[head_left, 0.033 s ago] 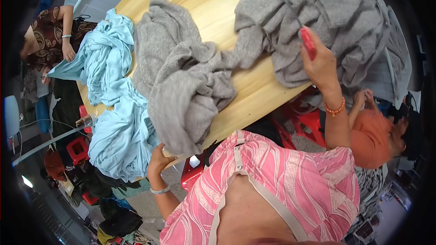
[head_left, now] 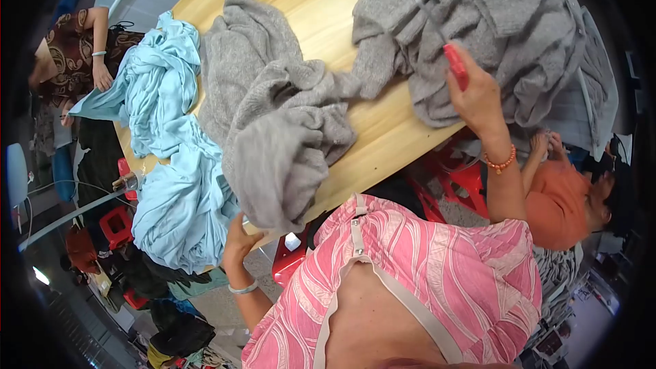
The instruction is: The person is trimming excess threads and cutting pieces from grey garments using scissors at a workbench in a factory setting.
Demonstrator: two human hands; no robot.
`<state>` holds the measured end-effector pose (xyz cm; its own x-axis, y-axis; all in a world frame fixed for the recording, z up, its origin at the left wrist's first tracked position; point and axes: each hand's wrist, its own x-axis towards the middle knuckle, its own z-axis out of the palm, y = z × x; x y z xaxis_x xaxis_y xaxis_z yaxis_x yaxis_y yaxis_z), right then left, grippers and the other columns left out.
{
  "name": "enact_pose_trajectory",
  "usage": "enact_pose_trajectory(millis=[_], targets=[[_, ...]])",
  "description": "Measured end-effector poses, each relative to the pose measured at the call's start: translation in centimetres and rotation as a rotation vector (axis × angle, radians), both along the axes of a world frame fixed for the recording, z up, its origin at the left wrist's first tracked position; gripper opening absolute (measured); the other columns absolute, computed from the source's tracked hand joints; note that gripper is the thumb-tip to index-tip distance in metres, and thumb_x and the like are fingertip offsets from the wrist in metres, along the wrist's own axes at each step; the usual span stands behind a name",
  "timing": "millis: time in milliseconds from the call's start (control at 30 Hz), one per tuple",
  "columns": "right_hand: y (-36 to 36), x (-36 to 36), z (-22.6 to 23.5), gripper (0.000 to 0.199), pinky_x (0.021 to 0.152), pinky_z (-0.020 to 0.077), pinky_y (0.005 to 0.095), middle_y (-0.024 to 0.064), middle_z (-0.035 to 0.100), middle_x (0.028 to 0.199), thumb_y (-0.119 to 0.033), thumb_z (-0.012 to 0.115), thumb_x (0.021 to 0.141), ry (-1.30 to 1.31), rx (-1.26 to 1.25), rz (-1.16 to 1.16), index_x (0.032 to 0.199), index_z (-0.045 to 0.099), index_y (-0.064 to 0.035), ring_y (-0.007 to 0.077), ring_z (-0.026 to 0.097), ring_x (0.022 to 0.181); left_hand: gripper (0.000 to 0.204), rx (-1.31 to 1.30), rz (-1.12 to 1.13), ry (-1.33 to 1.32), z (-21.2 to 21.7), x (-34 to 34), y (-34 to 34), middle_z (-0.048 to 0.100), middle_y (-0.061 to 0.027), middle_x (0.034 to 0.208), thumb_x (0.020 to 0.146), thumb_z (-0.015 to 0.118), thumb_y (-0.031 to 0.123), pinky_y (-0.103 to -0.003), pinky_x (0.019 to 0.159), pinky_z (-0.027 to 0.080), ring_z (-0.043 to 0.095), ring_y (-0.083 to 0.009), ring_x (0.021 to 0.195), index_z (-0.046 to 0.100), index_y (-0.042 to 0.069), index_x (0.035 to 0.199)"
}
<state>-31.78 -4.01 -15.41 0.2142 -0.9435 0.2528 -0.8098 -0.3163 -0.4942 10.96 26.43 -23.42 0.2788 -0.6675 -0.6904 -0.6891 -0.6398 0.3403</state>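
Observation:
My right hand [head_left: 478, 99] is closed around a red-handled tool [head_left: 456, 70] with a thin metal shaft or blade, pale at the tip. It points up and left over a large heap of grey knit fabric [head_left: 506, 20]. A second grey knit piece [head_left: 273, 150] lies bunched across the middle of the table; its near end is blurred. At that near end is my left hand [head_left: 237, 240], thumb and forefinger apart, the other fingers partly hidden. Light blue fabric [head_left: 174, 212] lies just left of it.
The pale wooden table [head_left: 383, 143] slants across the view. At the far left another person's hand [head_left: 102, 78] touches the light blue fabric. A person in orange [head_left: 560, 195] sits at the right. Red stools [head_left: 465, 188] stand below the table edge.
My right hand and the red-handled tool have shifted slightly left. The near end of the middle grey knit piece has changed shape and drawn up a little from the table edge.

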Motion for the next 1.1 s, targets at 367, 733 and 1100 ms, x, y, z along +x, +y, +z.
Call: enact_pose_trajectory(millis=[367, 733, 1100], targets=[[7.8, 1.0, -7.9, 0.039, 0.071, 0.0477, 0.0482, 0.0236, 0.063, 0.085, -0.026, 0.061, 0.087, 0.091, 0.373, 0.108, 0.123, 0.051, -0.0134, 0.0426, 0.06, 0.081, 0.095, -0.698, -0.327, -0.262, -3.2, -11.6, -17.5, 0.038, -0.0277, 0.138, 0.066, 0.08, 0.043, -0.048, 0.1, 0.037, 0.042, -0.0421, 0.123, 0.033, 0.003, 0.139], [10.0, -3.4, -8.6, 0.038, 0.075, 0.048, 0.0481, 0.0236, 0.064, 0.092, -0.023, 0.06, 0.087, 0.049, 0.382, -0.047, 0.123, 0.051, -0.0115, 0.0426, 0.06, 0.088, 0.029, -0.921, -0.032, 0.77, -0.3, -7.1, -22.6, 0.065, -0.0079, 0.105, 0.084, 0.061, 0.006, -0.029, 0.088, 0.046, 0.059, -0.0141, 0.098, 0.062, -0.001, 0.112], [7.7, 0.0, -8.5, 0.037, 0.069, 0.0474, 0.048, 0.0232, 0.063, 0.084, -0.021, 0.06, 0.087, 0.018, 0.374, 0.153, 0.122, 0.051, -0.0111, 0.0427, 0.06, 0.081, 0.077, -1.016, -0.175, -0.226, -0.5, -8.2, -17.9, 0.036, -0.0203, 0.14, 0.078, 0.072, 0.022, -0.042, 0.107, 0.028, 0.035, -0.0333, 0.13, 0.032, 0.005, 0.142]])
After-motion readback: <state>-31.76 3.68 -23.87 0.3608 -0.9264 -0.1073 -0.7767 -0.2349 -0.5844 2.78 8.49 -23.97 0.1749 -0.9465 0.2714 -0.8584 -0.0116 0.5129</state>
